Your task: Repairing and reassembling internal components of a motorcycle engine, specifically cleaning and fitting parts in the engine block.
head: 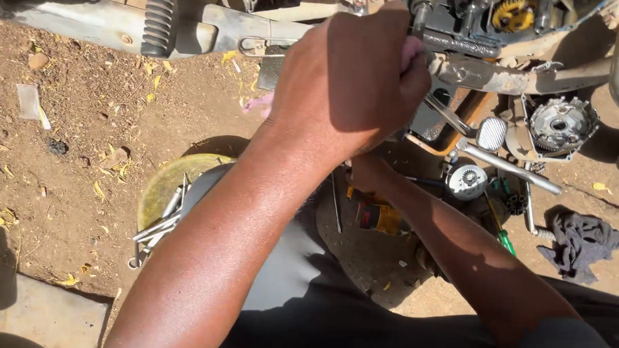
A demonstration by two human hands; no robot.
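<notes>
- Far left: bare dirt ground [82, 134] with dry leaves and a scrap of paper; nothing here needs touching.
- Yellow bowl [162, 182] sits on the ground by the person's knee, wrenches [157, 227] piled on its rim, well within reach if a tool swap is called for.
- Left hand [351, 80] is fisted tight around a pink rag [409, 52], pressed against the engine [496, 30] at its exposed side. Best done with the wrist kept straight and the push running along the forearm so the rag doesn't slip off the oily metal.
- Right hand [368, 172] sits low under the left arm, mostly shaded; can't tell if it's gripping anything, it seems to reach toward the frame below the engine. Likely works best as a brace.
- Small orange-labelled can [379, 218] lies on the ground just beside the right forearm; watch the elbow so it isn't knocked.
- Brake pedal [492, 133] and a round silver cover [466, 181] sit right of the hands, near the open clutch housing [560, 124]; keep the rag clear of the gear teeth.
- Far right: dark cloth [581, 243] on the ground.
</notes>
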